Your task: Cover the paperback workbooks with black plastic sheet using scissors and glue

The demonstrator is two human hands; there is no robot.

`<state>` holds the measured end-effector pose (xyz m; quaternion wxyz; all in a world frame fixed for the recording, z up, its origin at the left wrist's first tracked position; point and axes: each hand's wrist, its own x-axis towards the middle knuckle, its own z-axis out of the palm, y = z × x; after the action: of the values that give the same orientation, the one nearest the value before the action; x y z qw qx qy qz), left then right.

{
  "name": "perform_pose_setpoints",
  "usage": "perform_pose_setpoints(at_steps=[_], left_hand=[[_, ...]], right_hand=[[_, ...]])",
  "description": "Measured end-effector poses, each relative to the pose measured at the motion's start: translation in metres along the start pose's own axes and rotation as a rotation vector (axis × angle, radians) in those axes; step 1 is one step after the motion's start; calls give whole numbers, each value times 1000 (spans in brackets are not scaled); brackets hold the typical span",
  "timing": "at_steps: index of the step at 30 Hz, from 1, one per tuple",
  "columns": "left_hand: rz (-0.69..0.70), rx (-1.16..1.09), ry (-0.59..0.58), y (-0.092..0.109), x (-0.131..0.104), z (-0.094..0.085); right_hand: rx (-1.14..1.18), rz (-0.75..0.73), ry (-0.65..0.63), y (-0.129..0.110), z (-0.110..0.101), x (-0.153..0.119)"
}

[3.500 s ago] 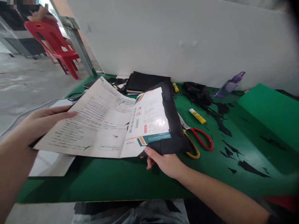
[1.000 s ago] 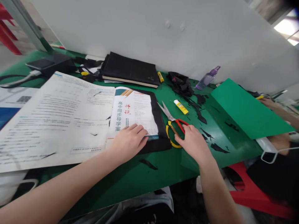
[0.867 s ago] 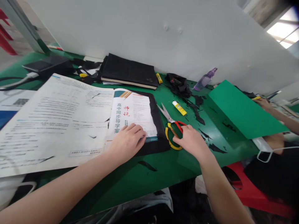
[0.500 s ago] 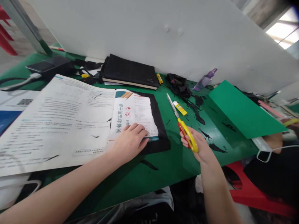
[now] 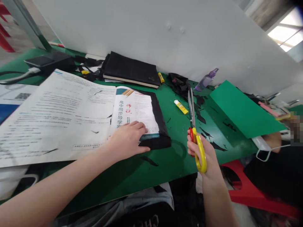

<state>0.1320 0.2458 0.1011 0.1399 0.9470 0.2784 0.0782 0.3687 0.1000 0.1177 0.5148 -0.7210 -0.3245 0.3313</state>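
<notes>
My left hand (image 5: 129,138) lies on the lower part of a white printed cover (image 5: 142,107), its fingers apart and its thumb near the bottom edge. Black material (image 5: 162,126) borders that cover on the right and below. Joined to its left is a large printed sheet (image 5: 63,116). Over the green table my right hand (image 5: 203,148) grips scissors (image 5: 197,143) with yellow and red handles. Their blades point away from me and are slightly parted. A yellow glue stick (image 5: 181,107) lies left of the blades.
Black scraps (image 5: 217,146) are scattered on the green table (image 5: 165,170). A black book (image 5: 132,69), a purple bottle (image 5: 207,80) and a black box (image 5: 50,61) stand at the back. A green board (image 5: 243,110) and another person's arm (image 5: 272,140) are at the right.
The scissors have swung to the right and turned more upright, away from the glue stick, and their blades have parted. My left thumb has spread toward me, and that hand has shifted slightly left.
</notes>
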Motion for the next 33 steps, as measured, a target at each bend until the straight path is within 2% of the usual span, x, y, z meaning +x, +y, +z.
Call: perform_pose_setpoints(at_steps=[4, 8, 13, 15, 23, 26, 30, 33], left_hand=[[38, -73, -115, -10, -5, -10], [49, -112, -151, -14, -7, -14], [32, -56, -156, -8, -7, -13], [54, -32, -137, -8, -7, -10], [139, 92, 26, -13, 0, 19], [147, 142, 86, -12, 4, 28], [147, 167, 112, -10, 5, 31], [147, 173, 112, -9, 4, 30]], right_hand=[[-12, -39, 43, 6, -5, -6], [13, -54, 85, 16, -10, -8], [-54, -4, -18, 21, -17, -7], [-98, -21, -34, 20, -17, -6], [-237, -80, 90, 12, -17, -2], [-336, -93, 56, 10, -17, -3], [-432, -104, 7, 10, -15, -12], [-639, -127, 48, 13, -14, -24]])
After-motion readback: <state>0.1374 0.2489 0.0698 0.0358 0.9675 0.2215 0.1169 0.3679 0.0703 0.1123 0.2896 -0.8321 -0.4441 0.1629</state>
